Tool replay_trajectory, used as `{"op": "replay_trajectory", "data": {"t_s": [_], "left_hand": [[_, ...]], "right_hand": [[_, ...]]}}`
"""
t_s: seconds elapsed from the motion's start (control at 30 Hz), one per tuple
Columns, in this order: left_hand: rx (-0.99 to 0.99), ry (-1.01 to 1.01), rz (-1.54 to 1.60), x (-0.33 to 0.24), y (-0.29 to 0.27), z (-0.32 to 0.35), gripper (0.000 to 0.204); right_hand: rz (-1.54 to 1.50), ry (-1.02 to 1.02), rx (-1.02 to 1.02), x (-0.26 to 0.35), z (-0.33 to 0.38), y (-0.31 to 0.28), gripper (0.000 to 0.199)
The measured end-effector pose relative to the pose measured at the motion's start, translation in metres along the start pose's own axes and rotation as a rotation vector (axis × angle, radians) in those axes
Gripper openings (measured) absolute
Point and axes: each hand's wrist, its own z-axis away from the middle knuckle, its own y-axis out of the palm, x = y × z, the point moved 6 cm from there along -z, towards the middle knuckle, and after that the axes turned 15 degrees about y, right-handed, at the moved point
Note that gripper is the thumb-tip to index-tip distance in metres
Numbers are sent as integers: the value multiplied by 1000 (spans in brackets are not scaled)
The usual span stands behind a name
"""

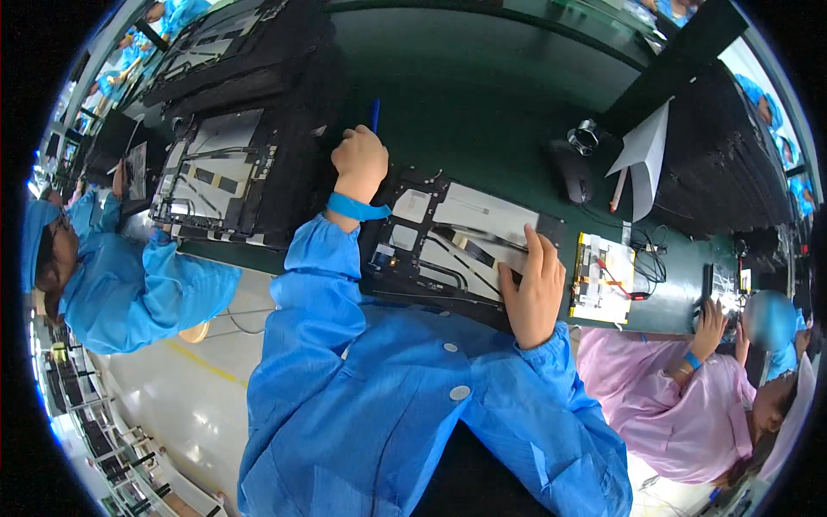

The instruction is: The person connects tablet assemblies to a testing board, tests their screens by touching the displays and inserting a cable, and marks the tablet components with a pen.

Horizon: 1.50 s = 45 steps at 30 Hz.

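We had an opened tablet (pixel 457 246), back cover off and its inner parts showing, lying on the dark green tabletop (pixel 482 103) right in front of us. Its long axis ran from our left hand toward our right, tilting slightly down to the right in the picture. Our left hand (pixel 359 161) was closed into a fist around a blue pen-like tool (pixel 376 115), just beyond the tablet's upper left corner, with a blue band on that wrist. Our right hand (pixel 534 289) lay open and flat, fingers stretched out, pressing on the tablet's lower right part. So the right hand was on the tablet itself, while the left sat at its far corner, close but, as far as we could tell, not on it. A small yellow board with wires (pixel 603 276) lay just to the right, and a black mouse (pixel 573 171) lay farther back.
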Motion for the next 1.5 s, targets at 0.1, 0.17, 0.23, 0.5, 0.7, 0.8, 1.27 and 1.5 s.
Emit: {"op": "replay_trajectory", "data": {"t_s": [0.1,0.17,0.23,0.5,0.7,0.8,1.27,1.5], "left_hand": [[9,-13,33,17,7,-2,32],[-22,115,139,0,-29,11,26],[-81,273,282,-36,-74,35,21],[201,991,890,-143,-116,166,22],[-140,1108,769,-151,-103,173,36],[-98,1327,748,-156,-99,187,31],[-421,239,999,-24,-51,142,31],[-471,83,963,2,-12,147,39]], "right_hand": [[7,-47,-18,5,1,-4,65],[4,-66,-61,9,-2,-14,63],[-139,-59,-78,9,-3,-24,61],[-259,-60,96,26,10,-40,19],[-1250,235,607,12,45,-44,29],[-1251,362,771,-1,60,-48,28],[-684,525,127,-44,59,-24,11],[-580,615,22,-49,55,-14,15]]}}
